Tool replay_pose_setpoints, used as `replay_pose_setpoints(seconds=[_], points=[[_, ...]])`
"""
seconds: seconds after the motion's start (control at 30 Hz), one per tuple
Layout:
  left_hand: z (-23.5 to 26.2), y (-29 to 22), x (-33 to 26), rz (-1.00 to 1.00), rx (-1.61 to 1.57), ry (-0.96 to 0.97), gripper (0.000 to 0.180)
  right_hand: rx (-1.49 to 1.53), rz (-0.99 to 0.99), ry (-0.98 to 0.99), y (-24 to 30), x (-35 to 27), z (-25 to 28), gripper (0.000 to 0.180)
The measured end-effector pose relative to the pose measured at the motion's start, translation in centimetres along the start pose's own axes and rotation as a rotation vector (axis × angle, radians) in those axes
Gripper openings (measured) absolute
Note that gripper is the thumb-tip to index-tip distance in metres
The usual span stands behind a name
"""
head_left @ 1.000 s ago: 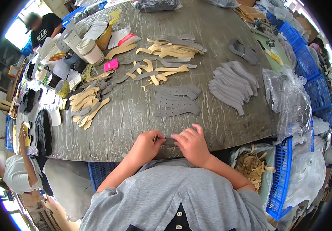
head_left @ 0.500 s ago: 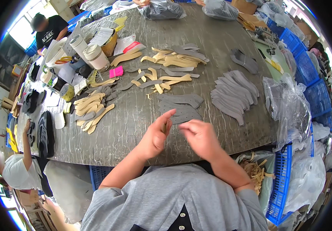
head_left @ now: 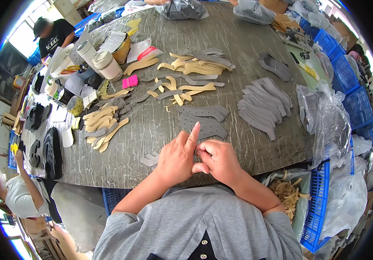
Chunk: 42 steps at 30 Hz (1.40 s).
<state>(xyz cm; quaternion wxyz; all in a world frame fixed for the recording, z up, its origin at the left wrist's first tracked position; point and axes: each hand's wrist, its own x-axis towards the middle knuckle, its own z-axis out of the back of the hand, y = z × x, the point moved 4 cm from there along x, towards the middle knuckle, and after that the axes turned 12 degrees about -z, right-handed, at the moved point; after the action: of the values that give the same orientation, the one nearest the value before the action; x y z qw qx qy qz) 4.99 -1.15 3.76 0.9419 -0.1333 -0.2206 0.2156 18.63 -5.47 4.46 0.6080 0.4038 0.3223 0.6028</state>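
My left hand is over the near part of the table, back upward, index finger pointing away from me and the other fingers curled. Grey strap pieces stick out from under its left side, apparently gripped in the palm, which is hidden. Close against it, my right hand pinches thumb and forefinger together beside the left fingers; whatever is in that pinch is too small to make out. Just beyond the hands lie flat grey pieces with small holes. A fanned stack of plain grey curved pieces rests to their right.
Tan and grey strips lie in loose piles across the table, with another heap at left. A pink pad, white jars and tape rolls stand beyond. Clear plastic bags and blue crates line the right; other people work around.
My left hand has turned back upward and grey strap pieces now show beside it. The right hand has moved down against it. The person at left has raised an arm toward something yellow.
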Motion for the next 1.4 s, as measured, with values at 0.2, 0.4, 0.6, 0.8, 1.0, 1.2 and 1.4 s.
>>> replay_pose_setpoints(seconds=[0.2,0.4,0.6,0.8,1.0,1.2,1.4], points=[[-0.1,-0.1,-0.1,0.025,-0.014,0.049,0.122,-0.025,0.016,0.005,-0.1,-0.1,0.0,0.006],[-0.5,0.1,-0.5,-0.009,-0.285,-0.010,0.114,0.229,-0.164,0.087,-0.4,-0.1,-0.1,0.004],[-0.7,2.1,-0.9,0.522,-1.055,-0.145,0.042,0.939,-0.246,0.121,-3.3,-0.1,-1.2,0.014],[3.7,0.6,1.7,-0.034,-0.438,-0.333,0.029,0.858,-0.275,0.312,-2.3,0.2,-0.7,0.016],[3.4,1.8,0.9,-0.063,-0.449,-0.366,0.016,1.402,-0.441,-0.003,-4.2,1.2,1.8,0.009],[2.2,6.4,-2.8,0.759,-0.712,-0.186,0.009,1.170,-0.351,-0.413,-11.3,0.3,11.0,0.006],[-0.7,7.7,-1.9,0.749,-0.685,-0.086,0.013,0.673,-0.468,-0.003,-10.3,0.2,4.5,0.023]])
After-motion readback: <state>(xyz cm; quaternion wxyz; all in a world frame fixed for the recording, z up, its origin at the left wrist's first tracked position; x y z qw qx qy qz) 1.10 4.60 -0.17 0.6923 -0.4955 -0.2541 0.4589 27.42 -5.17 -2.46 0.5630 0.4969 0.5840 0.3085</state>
